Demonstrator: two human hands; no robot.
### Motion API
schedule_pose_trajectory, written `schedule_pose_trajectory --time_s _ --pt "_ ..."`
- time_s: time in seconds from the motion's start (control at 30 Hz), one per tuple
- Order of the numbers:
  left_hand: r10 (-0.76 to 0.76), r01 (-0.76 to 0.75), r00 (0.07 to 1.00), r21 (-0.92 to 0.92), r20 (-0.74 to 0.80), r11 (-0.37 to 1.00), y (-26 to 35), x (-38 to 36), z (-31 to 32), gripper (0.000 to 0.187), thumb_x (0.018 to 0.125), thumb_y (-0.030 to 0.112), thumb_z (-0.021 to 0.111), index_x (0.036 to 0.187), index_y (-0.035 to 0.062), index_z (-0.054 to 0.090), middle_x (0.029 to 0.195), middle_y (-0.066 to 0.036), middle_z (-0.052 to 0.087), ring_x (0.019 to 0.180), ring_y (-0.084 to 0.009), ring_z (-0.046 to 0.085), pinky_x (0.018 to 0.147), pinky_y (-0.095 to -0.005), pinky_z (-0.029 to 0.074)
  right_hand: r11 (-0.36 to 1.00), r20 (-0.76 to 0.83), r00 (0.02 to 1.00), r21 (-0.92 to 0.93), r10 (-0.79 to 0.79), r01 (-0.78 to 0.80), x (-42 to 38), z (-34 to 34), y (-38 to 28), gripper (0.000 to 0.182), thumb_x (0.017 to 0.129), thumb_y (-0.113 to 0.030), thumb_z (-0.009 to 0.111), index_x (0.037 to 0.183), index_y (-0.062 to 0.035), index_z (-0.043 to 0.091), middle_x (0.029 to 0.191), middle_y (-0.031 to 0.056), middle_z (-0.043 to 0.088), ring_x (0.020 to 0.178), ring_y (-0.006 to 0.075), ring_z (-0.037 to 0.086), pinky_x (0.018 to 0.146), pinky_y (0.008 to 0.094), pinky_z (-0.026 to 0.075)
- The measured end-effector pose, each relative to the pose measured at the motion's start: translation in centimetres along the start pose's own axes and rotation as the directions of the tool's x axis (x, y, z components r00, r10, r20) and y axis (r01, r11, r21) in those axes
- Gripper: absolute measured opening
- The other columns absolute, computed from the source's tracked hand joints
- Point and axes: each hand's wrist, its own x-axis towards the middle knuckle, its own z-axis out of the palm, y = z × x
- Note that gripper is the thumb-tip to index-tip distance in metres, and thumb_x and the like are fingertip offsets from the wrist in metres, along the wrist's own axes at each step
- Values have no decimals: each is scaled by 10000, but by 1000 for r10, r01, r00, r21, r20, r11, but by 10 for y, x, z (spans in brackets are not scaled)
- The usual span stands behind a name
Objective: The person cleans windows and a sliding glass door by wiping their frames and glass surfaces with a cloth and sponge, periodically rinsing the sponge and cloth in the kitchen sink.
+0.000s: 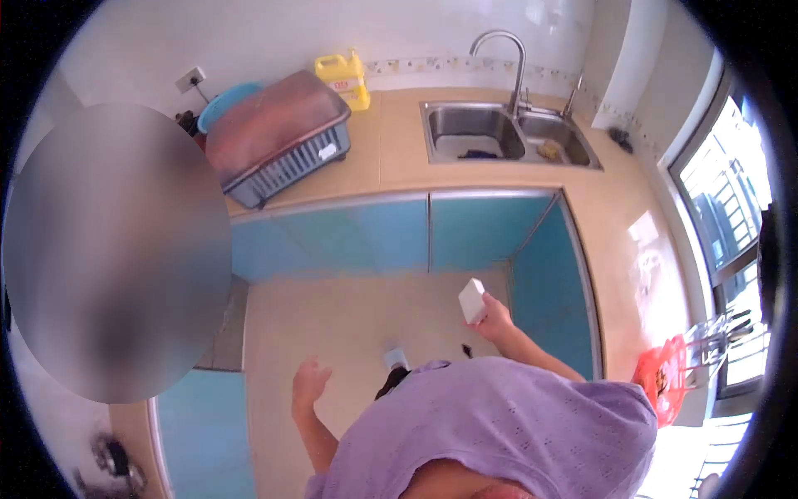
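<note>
My right hand (493, 321) is closed around the lower end of a white rectangular block (472, 300), held out over the floor in front of the blue cabinets. Its face is plain white, and its kind does not show. Empty, my left hand (310, 381) hangs over the floor to the left of my body with its fingers apart. A purple top covers my torso between the two arms.
Ahead is a beige counter (395, 133) with a double steel sink (430, 137), a faucet (521, 71), a lidded dish rack (287, 166) and a yellow jug (345, 81). Blue cabinets (349, 239) border the floor. A red bag (662, 378) sits at right; a blurred patch covers the left.
</note>
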Motion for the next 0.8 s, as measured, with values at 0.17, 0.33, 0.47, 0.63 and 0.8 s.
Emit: schedule_pose_trajectory --time_s 0.17,0.33,0.47,0.63,0.8 --pt "288 -277 957 -173 39 945 63 159 -50 470 810 284 667 1187 50 514 1079 -154 602 985 -343 580 816 -416 471 961 149 950 33 -275 274 30 120 -77 503 939 -363 500 1322 -59 378 1232 164 473 1049 344 507 730 511 488" --pt "400 -386 913 -144 85 911 156 245 -80 491 810 222 674 1237 59 494 1137 -145 585 1001 -288 574 866 -374 461 847 -26 847 7 -531 532 85 225 -189 585 892 -438 563 1283 -26 425 1173 151 489 963 304 528 703 442 503" --pt "384 -368 915 -137 124 920 220 288 -68 536 815 220 673 1291 75 472 1175 -143 579 1010 -263 582 879 -363 459 721 190 764 -254 -616 645 184 275 -295 592 881 -453 572 1326 -100 402 1281 93 446 1115 262 485 863 476 430" --pt "169 -132 971 -209 170 969 259 309 -22 562 821 208 673 1322 79 454 1189 -147 577 1023 -262 584 876 -359 464 418 220 771 -735 -598 534 300 295 -391 668 809 -469 646 1309 -68 456 1304 135 498 1176 285 487 1010 410 344" --pt "-89 128 977 -202 192 971 328 312 -20 543 827 193 671 1314 74 462 1180 -152 580 1021 -257 584 882 -362 462 -515 386 853 -841 -352 168 427 234 -447 861 746 -416 716 1404 -31 314 1401 245 367 1260 338 426 1035 396 349"
